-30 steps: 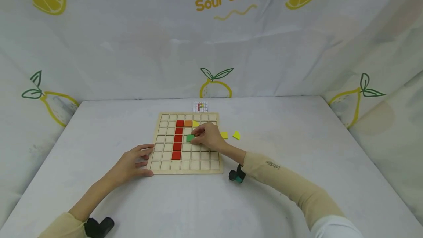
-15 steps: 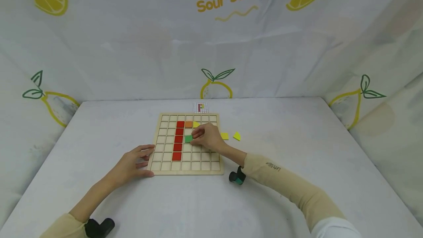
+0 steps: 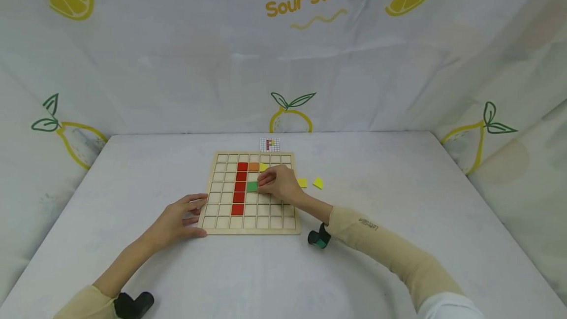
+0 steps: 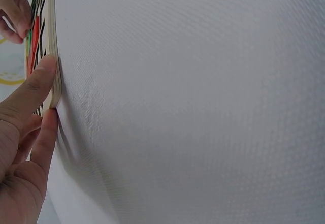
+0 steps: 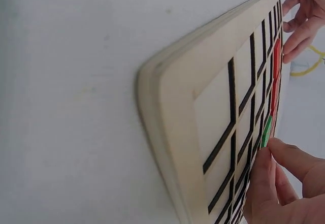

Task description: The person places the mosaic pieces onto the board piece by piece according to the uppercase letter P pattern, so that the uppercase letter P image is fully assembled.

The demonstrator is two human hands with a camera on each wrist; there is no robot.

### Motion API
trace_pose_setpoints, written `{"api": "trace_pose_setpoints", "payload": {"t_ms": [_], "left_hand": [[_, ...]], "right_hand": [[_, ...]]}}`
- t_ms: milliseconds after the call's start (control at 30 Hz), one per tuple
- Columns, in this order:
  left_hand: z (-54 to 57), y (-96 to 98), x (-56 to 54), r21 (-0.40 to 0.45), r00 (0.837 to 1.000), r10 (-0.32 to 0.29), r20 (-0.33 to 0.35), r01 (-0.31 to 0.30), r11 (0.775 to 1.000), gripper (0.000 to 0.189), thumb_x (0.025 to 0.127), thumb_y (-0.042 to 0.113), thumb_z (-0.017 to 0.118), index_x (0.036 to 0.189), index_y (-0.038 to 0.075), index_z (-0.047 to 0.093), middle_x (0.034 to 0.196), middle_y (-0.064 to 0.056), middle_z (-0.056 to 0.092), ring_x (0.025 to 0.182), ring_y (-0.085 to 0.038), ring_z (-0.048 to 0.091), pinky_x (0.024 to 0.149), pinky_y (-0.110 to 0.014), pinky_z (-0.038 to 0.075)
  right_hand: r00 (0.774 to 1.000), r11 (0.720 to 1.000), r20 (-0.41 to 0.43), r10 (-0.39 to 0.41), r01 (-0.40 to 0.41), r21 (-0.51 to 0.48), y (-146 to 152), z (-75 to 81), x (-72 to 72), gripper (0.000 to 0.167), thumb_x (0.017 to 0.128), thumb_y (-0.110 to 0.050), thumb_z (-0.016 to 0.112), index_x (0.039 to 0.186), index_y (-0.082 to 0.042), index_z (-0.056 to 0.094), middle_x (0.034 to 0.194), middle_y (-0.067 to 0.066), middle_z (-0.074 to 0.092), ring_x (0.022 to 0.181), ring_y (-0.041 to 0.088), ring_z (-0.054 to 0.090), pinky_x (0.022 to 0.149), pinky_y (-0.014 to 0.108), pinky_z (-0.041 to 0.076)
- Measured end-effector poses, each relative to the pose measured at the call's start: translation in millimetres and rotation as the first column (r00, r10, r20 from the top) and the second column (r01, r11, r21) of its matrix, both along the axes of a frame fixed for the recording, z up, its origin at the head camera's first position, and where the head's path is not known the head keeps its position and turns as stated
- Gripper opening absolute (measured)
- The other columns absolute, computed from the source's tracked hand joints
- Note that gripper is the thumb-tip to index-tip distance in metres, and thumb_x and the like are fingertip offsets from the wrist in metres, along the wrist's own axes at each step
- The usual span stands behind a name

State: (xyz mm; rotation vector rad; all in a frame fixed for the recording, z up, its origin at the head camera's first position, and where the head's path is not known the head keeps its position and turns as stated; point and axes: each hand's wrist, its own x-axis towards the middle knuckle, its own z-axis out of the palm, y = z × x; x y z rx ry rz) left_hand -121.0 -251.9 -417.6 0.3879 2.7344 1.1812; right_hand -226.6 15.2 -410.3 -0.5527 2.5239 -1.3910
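Observation:
A square wooden grid board (image 3: 261,222) lies on the table. Red tiles (image 3: 239,186) form a column on it, with an orange tile (image 3: 253,166) and a yellow piece (image 3: 263,167) beside the top one. My right hand (image 3: 283,184) is over the board, thumb and fingertips together at the right edge of a green tile (image 3: 252,186) that lies just right of the red column. In the right wrist view those fingertips meet the green tile (image 5: 266,131). My left hand (image 3: 174,218) touches the board's near left corner with extended fingers and thumb (image 4: 45,64).
Right of the board lie a yellow tile (image 3: 302,182), partly behind my right hand, and a yellow triangular piece (image 3: 318,183). A small card (image 3: 270,144) printed with a coloured grid pattern lies behind the board. A lemon-printed cloth (image 3: 199,63) hangs behind the white table (image 3: 390,171).
The green tile has shifted slightly left to sit against the red column. My right hand stays almost in place over the board, and my left hand keeps its place at the corner.

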Motion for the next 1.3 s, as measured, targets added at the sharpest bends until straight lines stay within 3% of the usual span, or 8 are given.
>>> {"api": "trace_pose_setpoints", "payload": {"t_ms": [333,533,900,1167,1300], "left_hand": [[0.2,0.4,0.2,-0.013,1.0,0.003,-0.007,-0.003,1.0,0.079,0.067,0.004,0.085,0.134,-0.012,0.046,0.137,-0.026,0.044,0.105,-0.034,0.056,0.084,-0.031,0.058],[1.0,0.1,1.1,-0.028,1.0,0.016,-0.009,-0.016,0.999,0.08,0.066,0.004,0.086,0.135,-0.012,0.046,0.136,-0.025,0.045,0.104,-0.033,0.057,0.083,-0.031,0.059],[0.8,1.6,1.2,-0.029,1.0,0.024,0.008,-0.023,0.999,0.08,0.067,0.005,0.085,0.136,-0.01,0.046,0.137,-0.024,0.045,0.105,-0.033,0.056,0.084,-0.03,0.058],[0.0,0.4,1.5,-0.015,1.0,0.025,0.014,-0.025,1.0,0.081,0.067,0.003,0.085,0.136,-0.01,0.045,0.136,-0.025,0.044,0.105,-0.033,0.056,0.083,-0.029,0.059],[-1.4,0.3,0.6,-0.002,1.0,0.021,0.015,-0.021,1.0,0.081,0.067,0.003,0.085,0.136,-0.01,0.045,0.137,-0.024,0.044,0.105,-0.032,0.056,0.084,-0.029,0.058]], "right_hand": [[0.984,0.991,0.148,-0.094,0.106,-0.079,42,13.7,-1.7,0.03,0.082,-0.004,0.075,0.109,0.004,0.068,0.102,0.015,0.069,0.089,0.024,0.067,0.078,0.027,0.06],[0.979,0.985,0.169,-0.116,0.135,-0.108,76,18.5,-1.1,0.034,0.083,-0.002,0.074,0.114,0.006,0.064,0.109,0.021,0.066,0.096,0.029,0.065,0.079,0.027,0.06],[0.971,0.978,0.125,-0.202,0.207,-0.026,127,16.6,-2.2,0.038,0.084,-0.001,0.072,0.12,0.006,0.061,0.116,0.021,0.064,0.102,0.033,0.063,0.085,0.03,0.059],[0.947,0.964,0.193,-0.255,0.265,-0.026,144,7.8,-7.4,0.041,0.085,0.005,0.069,0.124,0.008,0.058,0.12,0.025,0.061,0.103,0.032,0.061,0.081,0.021,0.059],[0.948,0.969,0.212,-0.238,0.247,-0.013,144,5.5,-10.6,0.041,0.084,0.008,0.068,0.123,0.008,0.058,0.122,0.024,0.06,0.101,0.03,0.063,0.079,0.02,0.059]]}}
